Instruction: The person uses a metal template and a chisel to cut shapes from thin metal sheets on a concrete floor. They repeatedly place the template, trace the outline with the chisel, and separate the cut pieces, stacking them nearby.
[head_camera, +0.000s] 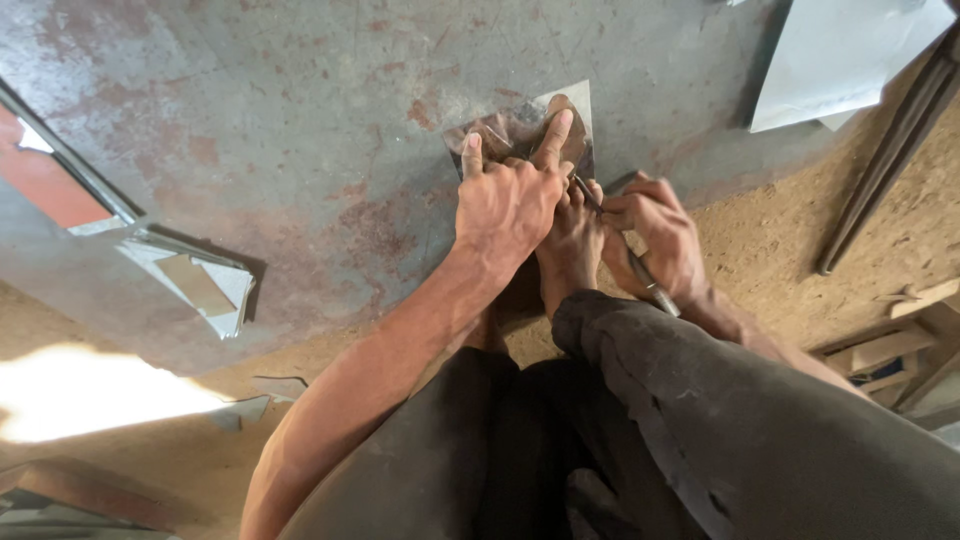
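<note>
Likely thin, stiff, sharp-edged metal piece (520, 130); best pressed flat. Left hand (508, 200) spread on it w/ foot (570, 245). Right hand (655, 235) clenched round metal tool (640, 270).

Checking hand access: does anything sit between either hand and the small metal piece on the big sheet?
Nothing visible. The left hand presses directly on the metal piece; the right hand brings a thin tool to its edge beside a bare foot.
</note>
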